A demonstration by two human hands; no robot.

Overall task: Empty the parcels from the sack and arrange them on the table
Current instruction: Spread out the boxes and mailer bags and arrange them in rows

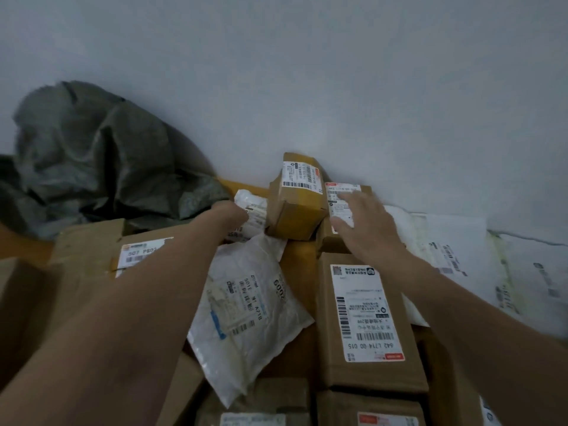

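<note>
Dim, flat, bluish-grey light with no evident source, soft shadows between the parcels [295, 210]; sack [92, 155] at far left blurred, near left forearm [107, 318] soft, frame edges bowed by wide-angle lens, small label print unreadable.

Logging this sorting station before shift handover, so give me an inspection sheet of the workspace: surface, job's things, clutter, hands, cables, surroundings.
Surface: brown table, mostly covered by parcels.
Job's things: crumpled grey sack at back left; long box; tilted box; white mailer.
Clutter: nothing seen.
Hands: left hand grips small white packet; right hand rests, fingers straight, on labelled box.
Cables: nothing seen.
Surroundings: plain pale wall.
</note>
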